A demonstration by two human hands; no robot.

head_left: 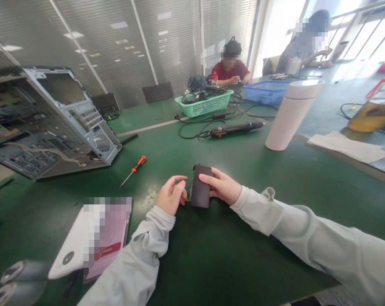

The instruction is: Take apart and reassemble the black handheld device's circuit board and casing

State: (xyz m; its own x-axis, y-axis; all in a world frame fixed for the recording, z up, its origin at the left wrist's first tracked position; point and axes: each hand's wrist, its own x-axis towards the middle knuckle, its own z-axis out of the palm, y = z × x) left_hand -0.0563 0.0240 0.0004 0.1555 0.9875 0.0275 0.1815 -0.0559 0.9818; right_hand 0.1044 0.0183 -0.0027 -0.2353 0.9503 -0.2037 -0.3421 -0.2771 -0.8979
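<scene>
My right hand (222, 185) is closed around the right side of a flat dark case (201, 189), its thumb lying on the front face. Along the left side of the case shows the edge of a green circuit board (191, 185). My left hand (173, 193) is just left of that edge, fingers bent and slightly apart, nothing visibly gripped. Whether its fingertips touch the board I cannot tell. An orange-handled screwdriver (137, 165) lies on the green table (243, 250), beyond my left hand.
An open computer case (99, 140) stands at left. A booklet (125, 221) and white object (74, 238) lie front left. Farther back are a black electric screwdriver (237, 128), a green basket (208, 104) of cables, a blue basket (265, 93) and a pale tumbler (289, 117). Two people sit beyond.
</scene>
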